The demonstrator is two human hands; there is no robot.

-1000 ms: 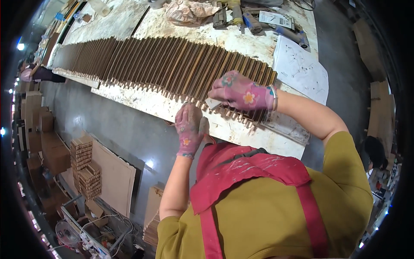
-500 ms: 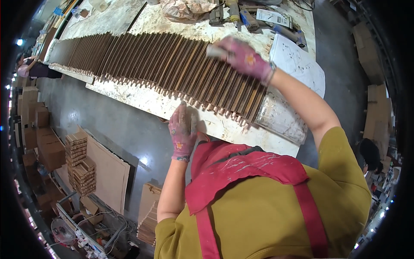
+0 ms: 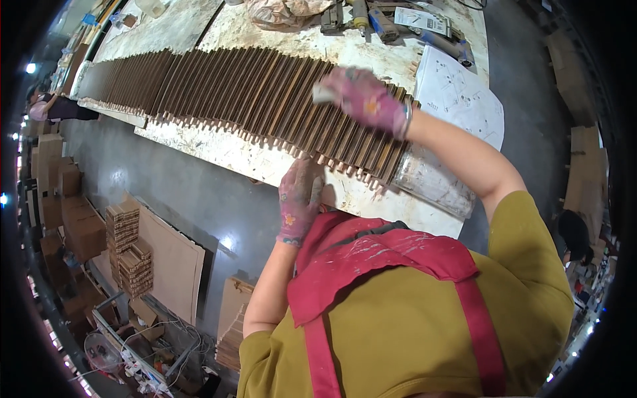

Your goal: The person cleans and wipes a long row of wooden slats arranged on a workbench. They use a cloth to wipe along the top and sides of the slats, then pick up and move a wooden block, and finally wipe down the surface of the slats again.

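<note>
A long row of dark brown wooden slats [image 3: 225, 89] lies side by side across the table, with pale round pegs sticking out of the near ends. My right hand [image 3: 370, 103], in a pink flowered glove, is over the right part of the row, closed on a pale pad [image 3: 323, 93]; whether it is a sanding pad or a cloth I cannot make out. At the near edge of the row is my left hand [image 3: 298, 199], gloved alike. Its fingers stretch forward to the peg ends and seem to touch them, with nothing seen in them.
Beyond the slats on the worktable [image 3: 219, 149] lie crumpled plastic [image 3: 282, 13], several tools [image 3: 385, 26] and a drawing sheet [image 3: 458, 99]. Stacked wood pieces [image 3: 131, 252] and cardboard boxes [image 3: 83, 225] stand on the floor at left. A person [image 3: 60, 106] is at the far left.
My left hand has slid right along the peg ends. My right hand has shifted slightly left and nearer over the slats, still holding the pale pad.
</note>
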